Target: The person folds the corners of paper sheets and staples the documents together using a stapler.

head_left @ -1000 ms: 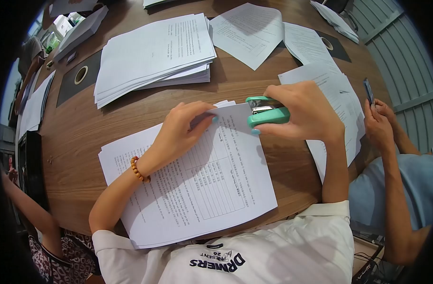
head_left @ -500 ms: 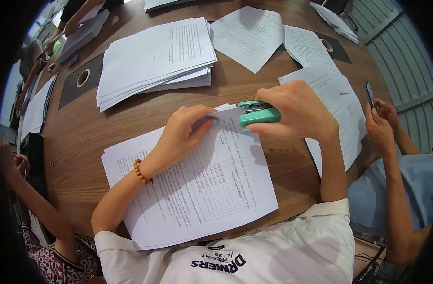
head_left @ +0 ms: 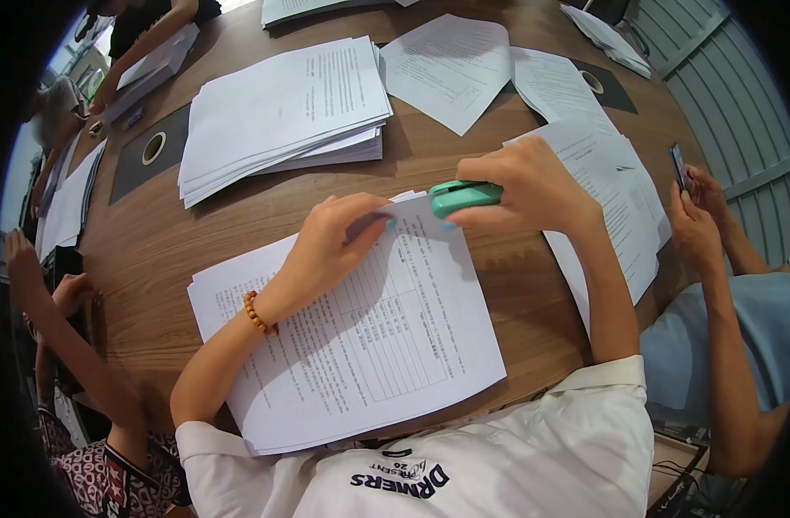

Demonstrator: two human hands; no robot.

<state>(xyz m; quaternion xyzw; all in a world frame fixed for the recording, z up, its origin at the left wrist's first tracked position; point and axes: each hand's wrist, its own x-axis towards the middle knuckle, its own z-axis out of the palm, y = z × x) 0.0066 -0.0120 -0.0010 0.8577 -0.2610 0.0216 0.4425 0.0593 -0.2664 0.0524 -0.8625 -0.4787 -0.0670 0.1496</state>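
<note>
A green stapler (head_left: 466, 199) is gripped in my right hand (head_left: 533, 188), thumb below and fingers over the top. Its front end sits at the upper right corner of the printed sheets (head_left: 352, 345), and its two arms look pressed together. My left hand (head_left: 339, 231) pinches the top edge of those sheets between thumb and fingers, a little left of the stapler. The corner there is slightly lifted and darkened by shadow. Small tables and lines of text cover the top sheet, which lies close to my white shirt.
A thick stack of paper (head_left: 283, 112) lies beyond my hands. Loose printed sheets (head_left: 447, 69) and more pages (head_left: 615, 190) spread to the right. A person at right holds a phone (head_left: 679, 168). Other people's arms (head_left: 88, 363) are at left, near a cable hole (head_left: 154, 148).
The stapler's arms have come together as my right hand squeezed, and it moved slightly left and tilted. My left hand stays nearly still. Hands of the person at left have moved.
</note>
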